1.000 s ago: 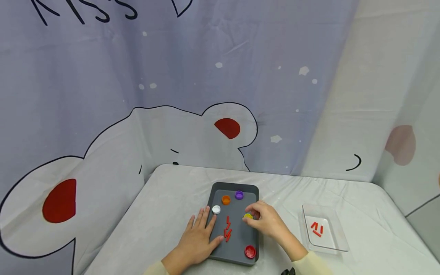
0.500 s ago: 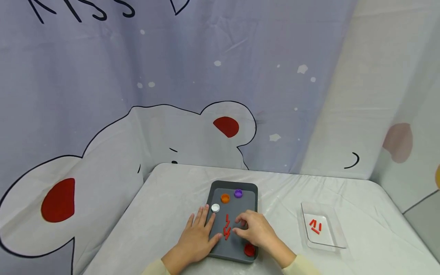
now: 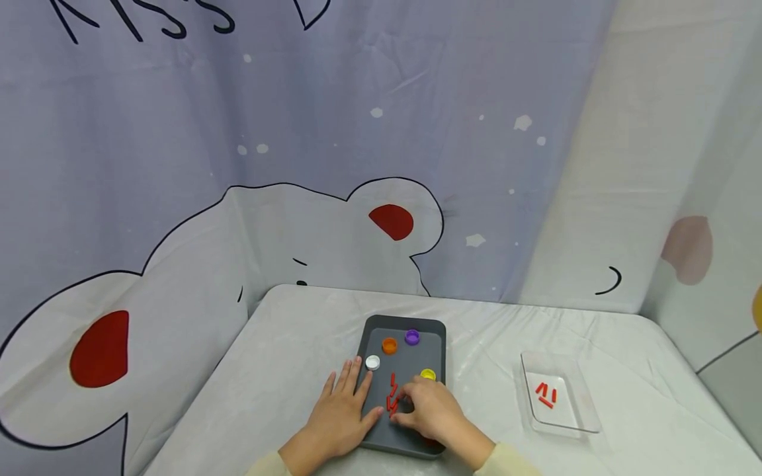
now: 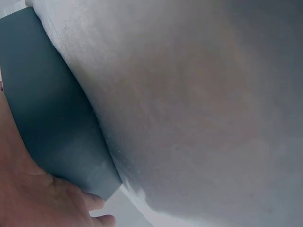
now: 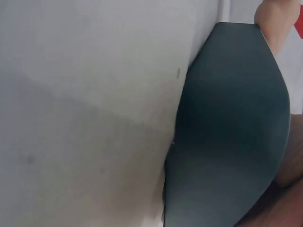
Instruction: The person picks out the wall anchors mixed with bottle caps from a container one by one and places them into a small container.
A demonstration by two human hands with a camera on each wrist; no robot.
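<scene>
In the head view a dark grey tray (image 3: 407, 322) lies on the white-covered table. My left hand (image 3: 339, 416) rests spread over its left edge, fingers straight and thumb reaching inside. Several short red sticks (image 3: 393, 379) lie loosely in the tray's middle. Over the lower ones is my right hand (image 3: 433, 410), thumb and fingers curved and apart, fingertips right at the sticks. Beyond that hand sits a yellow cap (image 3: 428, 375). A red cap near the tray's lower right corner is mostly hidden beneath it. The wrist views show mainly table cover and dark tray surface.
A white cap (image 3: 372, 362), an orange cap (image 3: 389, 346) and a purple cap (image 3: 412, 337) stand in the tray's far half. To the right, a clear plastic box (image 3: 580, 390) holds several red sticks (image 3: 546, 402). A printed curtain (image 3: 476, 132) hangs behind the table.
My right hand has let go of the yellow cap, now near the tray's right side, and moved left and nearer to the red sticks. The left hand has stayed put.
</scene>
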